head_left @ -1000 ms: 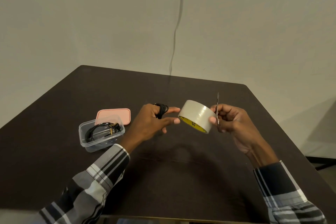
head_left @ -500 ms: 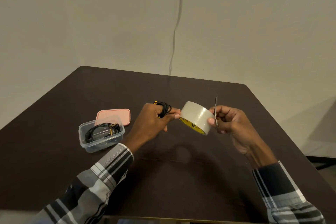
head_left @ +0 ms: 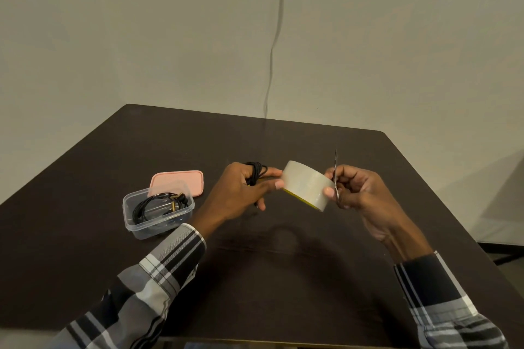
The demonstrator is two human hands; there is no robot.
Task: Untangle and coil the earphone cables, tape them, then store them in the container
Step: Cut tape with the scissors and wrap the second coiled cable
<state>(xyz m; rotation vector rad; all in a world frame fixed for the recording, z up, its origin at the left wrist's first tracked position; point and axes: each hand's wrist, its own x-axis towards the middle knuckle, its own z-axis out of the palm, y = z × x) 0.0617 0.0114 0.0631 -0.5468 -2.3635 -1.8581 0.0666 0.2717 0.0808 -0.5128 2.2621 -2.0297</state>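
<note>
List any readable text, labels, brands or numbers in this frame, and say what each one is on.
None can be read.
Tape roll: dark marks on the yellow inner core, too small and blurred to read.
Clear container, pink lid, scissors, coiled cable in the left hand, table: no print visible.

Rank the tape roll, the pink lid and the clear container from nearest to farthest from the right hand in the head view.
1. Tape roll: touching the right hand, held just to its left.
2. Pink lid: flat on the table, past the left hand.
3. Clear container: farthest left, in front of the lid, with a coiled black cable inside.
</note>
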